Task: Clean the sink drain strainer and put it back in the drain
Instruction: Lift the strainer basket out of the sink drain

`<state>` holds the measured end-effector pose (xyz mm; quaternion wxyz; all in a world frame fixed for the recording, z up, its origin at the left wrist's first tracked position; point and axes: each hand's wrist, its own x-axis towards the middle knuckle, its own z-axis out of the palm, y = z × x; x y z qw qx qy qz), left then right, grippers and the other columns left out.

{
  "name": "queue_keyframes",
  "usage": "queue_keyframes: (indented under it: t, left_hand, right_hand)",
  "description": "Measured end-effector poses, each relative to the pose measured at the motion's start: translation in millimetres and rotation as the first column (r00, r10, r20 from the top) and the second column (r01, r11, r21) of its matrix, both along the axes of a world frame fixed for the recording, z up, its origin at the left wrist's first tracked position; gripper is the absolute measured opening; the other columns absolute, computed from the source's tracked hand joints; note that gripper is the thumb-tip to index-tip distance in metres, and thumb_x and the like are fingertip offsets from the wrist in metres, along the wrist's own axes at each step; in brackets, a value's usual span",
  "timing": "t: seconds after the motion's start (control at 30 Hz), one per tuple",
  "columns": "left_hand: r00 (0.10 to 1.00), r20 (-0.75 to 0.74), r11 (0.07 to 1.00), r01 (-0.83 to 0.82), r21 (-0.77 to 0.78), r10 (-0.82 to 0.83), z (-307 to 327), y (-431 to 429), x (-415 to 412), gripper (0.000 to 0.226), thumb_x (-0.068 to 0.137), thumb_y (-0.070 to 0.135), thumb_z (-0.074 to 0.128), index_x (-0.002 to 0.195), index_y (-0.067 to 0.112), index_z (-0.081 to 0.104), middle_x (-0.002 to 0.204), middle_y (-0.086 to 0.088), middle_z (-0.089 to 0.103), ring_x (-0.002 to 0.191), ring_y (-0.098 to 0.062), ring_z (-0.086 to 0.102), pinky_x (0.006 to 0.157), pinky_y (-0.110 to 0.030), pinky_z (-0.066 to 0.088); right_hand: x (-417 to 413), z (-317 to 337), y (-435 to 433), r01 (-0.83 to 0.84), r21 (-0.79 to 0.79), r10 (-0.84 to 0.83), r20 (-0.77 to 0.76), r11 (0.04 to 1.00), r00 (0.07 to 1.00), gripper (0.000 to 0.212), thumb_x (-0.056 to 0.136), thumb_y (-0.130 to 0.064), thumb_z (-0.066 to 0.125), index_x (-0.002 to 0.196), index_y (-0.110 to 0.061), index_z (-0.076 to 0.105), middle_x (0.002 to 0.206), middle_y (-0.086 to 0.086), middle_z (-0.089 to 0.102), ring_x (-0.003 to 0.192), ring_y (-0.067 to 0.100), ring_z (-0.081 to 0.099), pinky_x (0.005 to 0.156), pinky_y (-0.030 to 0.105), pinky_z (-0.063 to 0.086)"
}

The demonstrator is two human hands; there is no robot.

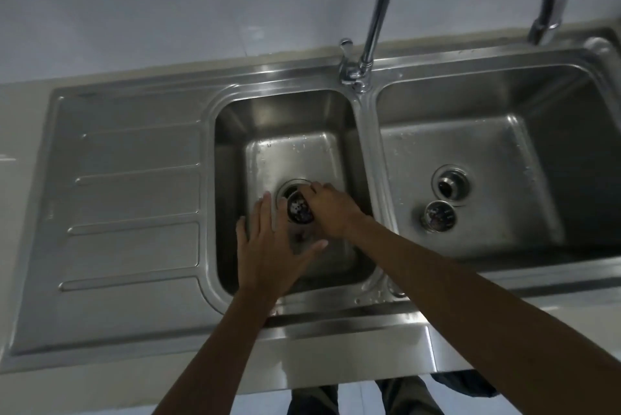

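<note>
A steel double sink fills the view. In the left basin [232,146], my right hand [331,209] grips a round metal drain strainer [300,210], tilted on its side just over the open drain [289,189]. Dark debris shows inside the strainer cup. My left hand [268,246] hovers beside it with fingers spread and holds nothing. A few dark specks lie on the basin floor below the strainer.
The right basin [504,146] has an open drain [450,184] and a second strainer [438,215] lying next to it. A tall curved faucet [376,18] rises between the basins, its spout over the right one. A ribbed drainboard [127,196] lies at left.
</note>
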<state>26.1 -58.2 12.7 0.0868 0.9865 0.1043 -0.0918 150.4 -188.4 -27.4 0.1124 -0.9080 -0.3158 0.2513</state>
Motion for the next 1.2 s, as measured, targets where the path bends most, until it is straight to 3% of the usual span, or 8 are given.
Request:
queue_keyframes:
  t: [0.2, 0.37, 0.5, 0.6, 0.7, 0.83, 1.2]
  left_hand:
    - [0.980, 0.168, 0.992, 0.118, -0.033, -0.111, 39.6, -54.9, 35.2, 0.109, 0.084, 0.092, 0.032, 0.159, 0.012, 0.031, 0.168, -0.014, 0.026, 0.155, -0.031, 0.025, 0.121, -0.061, 0.027]
    - [0.970, 0.191, 0.984, 0.167, -0.066, -0.152, 54.0, -140.6, 61.3, 0.112, 0.085, 0.093, 0.029, 0.161, 0.010, 0.023, 0.168, -0.014, 0.025, 0.156, -0.028, 0.023, 0.122, -0.060, 0.024]
    - [0.962, 0.092, 0.961, 0.266, -0.073, -0.259, 43.5, -216.1, 68.3, 0.115, 0.082, 0.095, 0.018, 0.162, 0.011, 0.018, 0.171, -0.012, 0.018, 0.158, -0.026, 0.014, 0.126, -0.057, 0.016]
    - [0.965, 0.028, 0.962, 0.262, -0.082, -0.261, 27.9, -251.4, 71.8, 0.117, 0.079, 0.097, 0.010, 0.164, 0.017, 0.012, 0.173, -0.009, 0.007, 0.160, -0.023, 0.005, 0.127, -0.056, 0.010]
    - [0.962, 0.035, 0.960, 0.272, -0.060, -0.271, 15.5, -264.0, 67.6, 0.114, 0.080, 0.097, 0.017, 0.163, 0.018, 0.017, 0.172, -0.010, 0.012, 0.159, -0.024, 0.010, 0.126, -0.056, 0.010]
    - [0.951, 0.003, 0.951, 0.308, 0.007, -0.308, 1.7, -254.7, 58.7, 0.111, 0.084, 0.095, 0.020, 0.161, 0.016, 0.023, 0.170, -0.011, 0.020, 0.158, -0.026, 0.019, 0.124, -0.058, 0.017]
    - [0.947, -0.029, 0.945, 0.322, 0.059, -0.320, -16.7, -247.5, 60.0, 0.101, 0.088, 0.090, 0.027, 0.158, 0.018, 0.031, 0.168, -0.011, 0.026, 0.155, -0.027, 0.025, 0.121, -0.059, 0.021]
  right_hand:
    - [44.2, 81.6, -60.5, 0.156, 0.215, -0.176, 0.077, 0.964, 0.981, 0.088, 0.074, -0.042, 0.083, 0.145, -0.015, 0.037, 0.139, 0.013, 0.051, 0.123, 0.033, 0.054, 0.097, 0.047, 0.052]
    - [59.2, 102.5, -161.8, 0.333, 0.277, -0.382, 0.147, 0.901, 0.912, 0.090, 0.069, -0.048, 0.083, 0.143, -0.022, 0.038, 0.133, 0.006, 0.055, 0.118, 0.030, 0.055, 0.089, 0.046, 0.053]
    - [51.3, 79.4, -263.5, 0.442, 0.080, -0.449, 0.131, 0.894, 0.884, 0.085, 0.068, -0.048, 0.083, 0.135, -0.019, 0.040, 0.123, 0.007, 0.055, 0.111, 0.030, 0.056, 0.086, 0.045, 0.054]
    - [37.6, 45.0, -316.5, 0.428, -0.118, -0.426, 0.046, 0.896, 0.904, 0.086, 0.072, -0.047, 0.083, 0.139, -0.016, 0.038, 0.128, 0.010, 0.055, 0.113, 0.034, 0.058, 0.088, 0.044, 0.052]
    - [27.8, 10.3, -343.7, 0.413, -0.238, -0.427, -0.007, 0.879, 0.904, 0.082, 0.081, -0.041, 0.078, 0.146, -0.016, 0.033, 0.128, 0.011, 0.056, 0.112, 0.034, 0.061, 0.086, 0.041, 0.049]
    - [26.3, -18.9, -353.6, 0.412, -0.306, -0.447, -0.053, 0.858, 0.893, 0.077, 0.088, -0.036, 0.069, 0.149, -0.015, 0.027, 0.130, 0.012, 0.055, 0.115, 0.033, 0.059, 0.089, 0.041, 0.048]
    - [36.8, -43.8, -350.8, 0.381, -0.365, -0.430, -0.058, 0.849, 0.901, 0.073, 0.087, -0.029, 0.071, 0.143, -0.010, 0.029, 0.130, 0.014, 0.054, 0.115, 0.033, 0.058, 0.087, 0.041, 0.048]
